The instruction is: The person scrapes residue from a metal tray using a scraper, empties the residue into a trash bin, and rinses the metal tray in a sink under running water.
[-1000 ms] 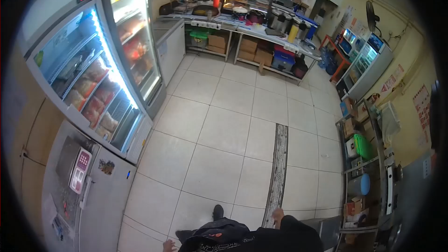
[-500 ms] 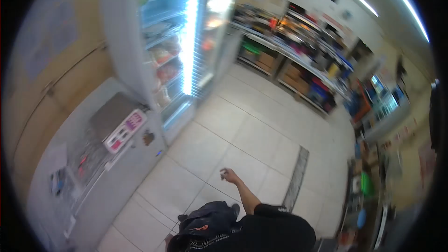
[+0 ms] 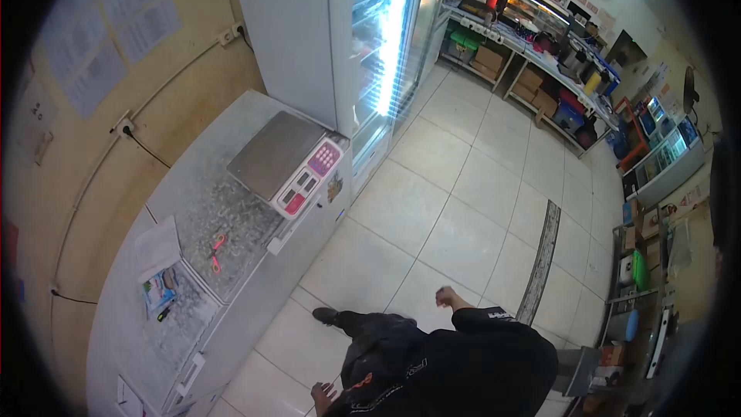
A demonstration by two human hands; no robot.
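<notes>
My left hand (image 3: 323, 395) hangs at the lower edge of the head view beside the chest freezer (image 3: 255, 305). Its fingers are apart and it holds nothing. My right hand (image 3: 445, 296) is above the tiled floor with its fingers curled in, and nothing shows in it. On the freezer top sits a weighing scale (image 3: 282, 156) with a pink keypad. Nearer to me lie orange-handled scissors (image 3: 217, 253), a white sheet of paper (image 3: 157, 249), a blue packet (image 3: 159, 289) and a small yellow-and-black tool (image 3: 164, 313). Neither hand touches these.
Beyond the freezer stands a lit upright display fridge (image 3: 370, 54). Worktables (image 3: 509, 38) with a glass food case (image 3: 535, 11) and boxes underneath run along the far wall. Shelves (image 3: 629, 293) line the right side. A dark drain strip (image 3: 540, 262) crosses the tiled floor (image 3: 386, 255).
The view has moved closer to the freezer and scale, which now appear larger and sharper. My right hand has drawn back toward my body. My left hand has come into clearer view.
</notes>
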